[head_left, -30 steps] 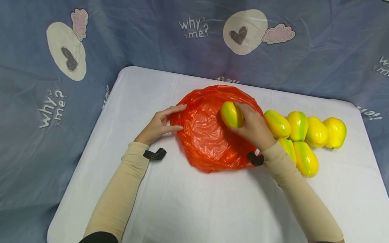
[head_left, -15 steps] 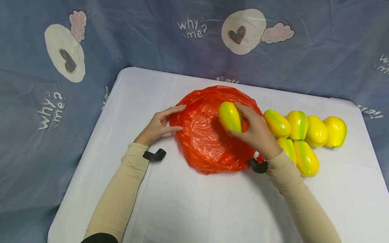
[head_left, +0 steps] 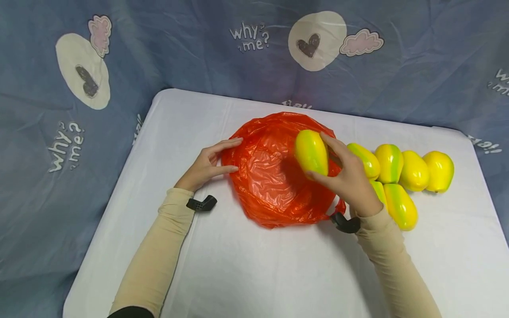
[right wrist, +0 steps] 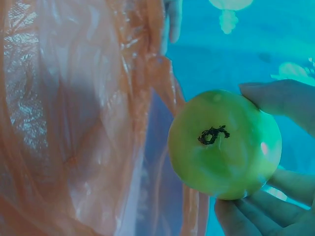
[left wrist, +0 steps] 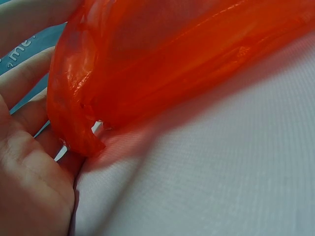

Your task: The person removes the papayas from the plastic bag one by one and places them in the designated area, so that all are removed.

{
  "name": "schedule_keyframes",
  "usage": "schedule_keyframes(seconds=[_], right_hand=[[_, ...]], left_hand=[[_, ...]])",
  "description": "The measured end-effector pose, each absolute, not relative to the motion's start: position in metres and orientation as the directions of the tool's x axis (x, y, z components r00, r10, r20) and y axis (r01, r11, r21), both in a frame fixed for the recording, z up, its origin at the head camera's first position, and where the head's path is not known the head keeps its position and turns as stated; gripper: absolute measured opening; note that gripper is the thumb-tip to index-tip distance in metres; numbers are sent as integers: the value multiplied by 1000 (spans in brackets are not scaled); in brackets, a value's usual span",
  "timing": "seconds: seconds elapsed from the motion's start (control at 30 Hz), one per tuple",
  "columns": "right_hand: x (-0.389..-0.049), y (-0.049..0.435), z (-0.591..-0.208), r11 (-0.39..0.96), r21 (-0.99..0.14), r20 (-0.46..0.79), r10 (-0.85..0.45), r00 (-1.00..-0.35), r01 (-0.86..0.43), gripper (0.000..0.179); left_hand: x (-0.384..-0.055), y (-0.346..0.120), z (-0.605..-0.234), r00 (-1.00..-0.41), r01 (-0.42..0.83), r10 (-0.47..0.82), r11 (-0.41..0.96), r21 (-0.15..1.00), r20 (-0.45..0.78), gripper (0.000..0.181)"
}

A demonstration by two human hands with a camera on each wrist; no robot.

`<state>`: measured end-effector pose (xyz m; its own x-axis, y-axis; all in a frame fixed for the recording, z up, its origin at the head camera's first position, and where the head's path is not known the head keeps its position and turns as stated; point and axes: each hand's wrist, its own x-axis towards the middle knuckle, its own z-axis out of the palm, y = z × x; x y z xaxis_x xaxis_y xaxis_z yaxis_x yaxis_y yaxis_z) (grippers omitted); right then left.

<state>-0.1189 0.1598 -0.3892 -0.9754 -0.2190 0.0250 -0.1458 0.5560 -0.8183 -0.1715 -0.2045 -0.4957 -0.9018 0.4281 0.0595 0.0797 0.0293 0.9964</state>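
Note:
A red plastic bag lies spread with its mouth up on the white table. My left hand touches its left rim with fingers and thumb spread and fairly straight; in the left wrist view the fingers rest behind the bag's edge. Above the bag's right side, my right hand holds a glossy yellow mango with a green streak, thumb on one side and fingers on the other. The right wrist view shows the mango's end with a dark mark, beside the bag.
Several more yellow-green mangoes lie in two rows to the right of the bag, the nearest ones partly behind my right hand. A blue printed cloth hangs behind and left of the white table.
My right hand, gripping the mango, has drawn back to the right and a little toward me over the bag, showing more of the mango. The left hand stays at the rim.

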Motion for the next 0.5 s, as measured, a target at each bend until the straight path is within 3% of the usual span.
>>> schedule_keyframes(seconds=[0.5], right_hand=[[-106,188,-384,529,-844,45,-94,-995,-88,87]], left_hand=[[-169,-204,-493,-904,71,424,38,997,48,67]])
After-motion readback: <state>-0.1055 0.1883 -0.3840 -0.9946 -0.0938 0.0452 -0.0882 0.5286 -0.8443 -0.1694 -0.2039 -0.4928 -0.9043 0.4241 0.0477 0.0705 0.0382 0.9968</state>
